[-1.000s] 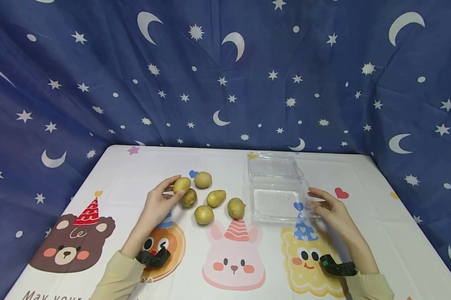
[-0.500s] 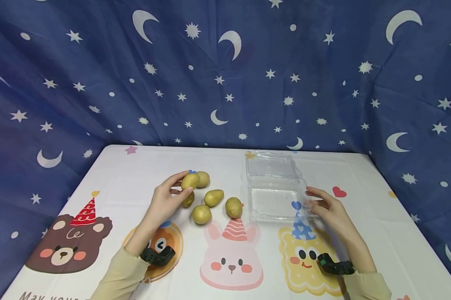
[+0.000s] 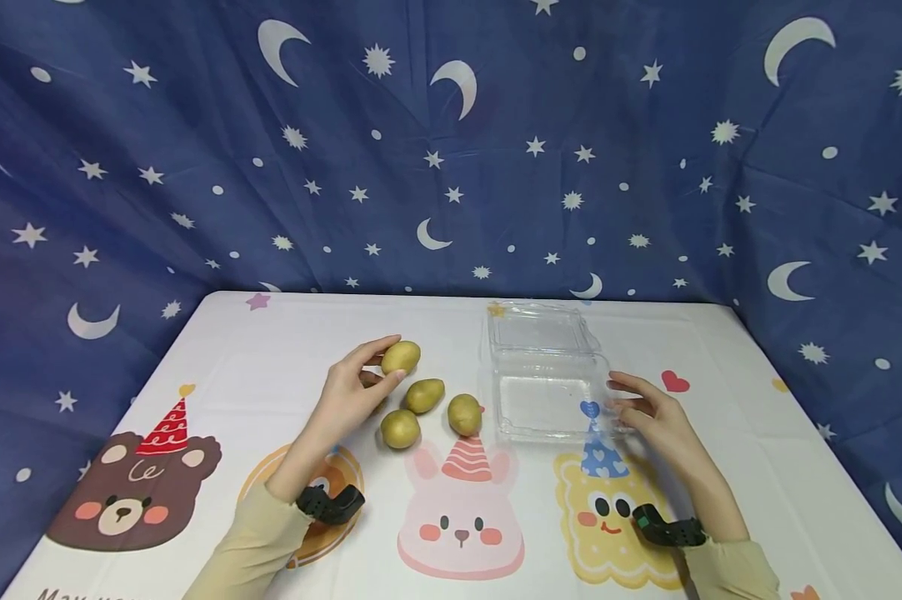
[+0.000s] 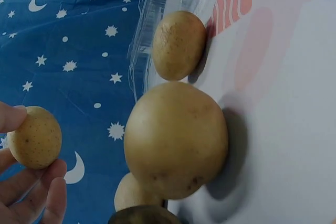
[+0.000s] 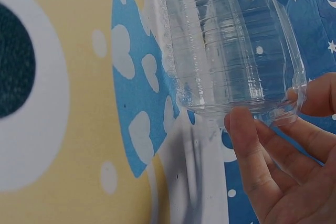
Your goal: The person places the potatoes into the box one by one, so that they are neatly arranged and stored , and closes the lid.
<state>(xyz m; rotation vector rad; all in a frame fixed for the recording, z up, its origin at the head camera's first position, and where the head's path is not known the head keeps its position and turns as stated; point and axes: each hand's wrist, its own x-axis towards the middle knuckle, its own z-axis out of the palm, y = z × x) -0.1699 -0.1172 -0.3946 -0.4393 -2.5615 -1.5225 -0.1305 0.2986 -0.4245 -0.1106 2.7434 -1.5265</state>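
My left hand (image 3: 352,390) holds a yellow-brown potato (image 3: 401,357) between thumb and fingertips. In the left wrist view that potato (image 4: 35,137) is at the left edge, against the blue curtain. Just right of the hand, more potatoes lie on the table: an elongated one (image 3: 424,396), a round one (image 3: 400,428) and another (image 3: 464,415) nearest the box. Others are covered by the hand and the held potato. My right hand (image 3: 649,412) grips the right side of a clear plastic clamshell box (image 3: 548,437), its thumb and fingers around the rim corner (image 5: 273,111).
The box's lid (image 3: 537,329) is folded back toward the curtain (image 3: 496,200). A white tablecloth (image 3: 308,325) printed with cartoon animals covers the table. Both wrists wear black camera bands (image 3: 331,504).
My left hand has moved right and slightly away from me with the potato, which now covers the far potato. My right hand stays at the box.
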